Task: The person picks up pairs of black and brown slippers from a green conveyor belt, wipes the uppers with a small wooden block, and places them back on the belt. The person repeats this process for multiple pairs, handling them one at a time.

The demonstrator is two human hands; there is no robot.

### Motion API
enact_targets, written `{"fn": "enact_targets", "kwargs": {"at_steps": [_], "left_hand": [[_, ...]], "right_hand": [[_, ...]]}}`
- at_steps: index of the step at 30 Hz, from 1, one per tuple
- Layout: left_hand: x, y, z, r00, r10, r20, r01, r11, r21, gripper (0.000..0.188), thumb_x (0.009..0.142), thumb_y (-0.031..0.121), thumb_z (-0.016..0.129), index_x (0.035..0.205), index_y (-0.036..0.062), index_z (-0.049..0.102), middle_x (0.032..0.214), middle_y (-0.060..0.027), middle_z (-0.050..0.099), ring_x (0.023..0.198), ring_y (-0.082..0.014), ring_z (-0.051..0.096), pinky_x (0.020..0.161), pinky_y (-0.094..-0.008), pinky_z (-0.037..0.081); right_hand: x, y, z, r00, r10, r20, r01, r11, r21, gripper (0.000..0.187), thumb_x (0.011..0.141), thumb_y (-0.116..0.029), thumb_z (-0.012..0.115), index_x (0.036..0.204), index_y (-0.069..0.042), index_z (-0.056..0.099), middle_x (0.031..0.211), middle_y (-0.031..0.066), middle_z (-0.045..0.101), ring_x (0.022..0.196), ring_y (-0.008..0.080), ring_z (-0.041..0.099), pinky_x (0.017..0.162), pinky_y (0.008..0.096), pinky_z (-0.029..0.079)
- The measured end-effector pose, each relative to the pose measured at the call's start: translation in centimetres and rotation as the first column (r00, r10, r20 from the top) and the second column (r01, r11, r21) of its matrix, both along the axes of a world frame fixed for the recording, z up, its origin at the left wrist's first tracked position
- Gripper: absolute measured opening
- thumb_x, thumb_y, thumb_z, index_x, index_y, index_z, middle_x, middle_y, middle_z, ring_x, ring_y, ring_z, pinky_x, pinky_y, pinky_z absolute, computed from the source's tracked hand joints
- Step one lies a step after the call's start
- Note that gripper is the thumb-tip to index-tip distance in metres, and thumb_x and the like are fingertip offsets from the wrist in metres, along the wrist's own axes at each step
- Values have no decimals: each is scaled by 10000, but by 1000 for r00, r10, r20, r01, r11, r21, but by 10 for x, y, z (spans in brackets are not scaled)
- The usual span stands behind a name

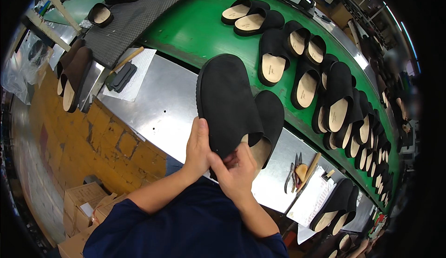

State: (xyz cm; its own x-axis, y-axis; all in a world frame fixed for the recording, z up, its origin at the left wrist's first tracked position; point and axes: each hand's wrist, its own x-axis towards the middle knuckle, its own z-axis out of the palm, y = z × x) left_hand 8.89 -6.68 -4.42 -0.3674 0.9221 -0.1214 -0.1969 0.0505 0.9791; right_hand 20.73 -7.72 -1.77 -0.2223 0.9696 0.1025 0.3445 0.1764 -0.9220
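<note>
A black closed-toe clog (227, 100) is held up in front of me over the metal bench, its rounded toe pointing away. My left hand (199, 144) grips its left edge near the heel, thumb along the side. My right hand (236, 167) closes on the heel end, fingers at the rim of the opening, where a bit of pale insole shows. Behind it to the right, a second black clog (274, 114) with a beige footbed stands on the bench, partly hidden by the held one.
Many black clogs (306, 88) crowd the green conveyor belt (186, 30). Pliers (291, 176) and a wooden-handled tool (308, 172) lie on the steel bench (158, 104) at right, beside papers (316, 197). Brown clogs (74, 77) stand at left. Cardboard boxes (83, 202) sit below.
</note>
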Motion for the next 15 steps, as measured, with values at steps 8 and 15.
{"fn": "enact_targets", "kwargs": {"at_steps": [8,15], "left_hand": [[-5,-3,-9,998,-12,-60,14,999,29,471,1076,370,255,1145,-5,531,1025,-83,592,946,-145,539,875,-286,430],[-26,17,-35,920,-109,376,132,991,-36,542,1061,413,280,1318,-14,493,1234,-130,606,1090,-204,603,985,-323,457]], "right_hand": [[9,-2,7,1000,19,20,-19,1000,7,88,877,-49,658,887,27,614,783,110,613,666,198,612,631,269,485],[88,-13,-27,919,-376,-117,355,920,-162,88,920,-54,609,981,9,620,839,64,610,730,114,597,655,250,485]]}}
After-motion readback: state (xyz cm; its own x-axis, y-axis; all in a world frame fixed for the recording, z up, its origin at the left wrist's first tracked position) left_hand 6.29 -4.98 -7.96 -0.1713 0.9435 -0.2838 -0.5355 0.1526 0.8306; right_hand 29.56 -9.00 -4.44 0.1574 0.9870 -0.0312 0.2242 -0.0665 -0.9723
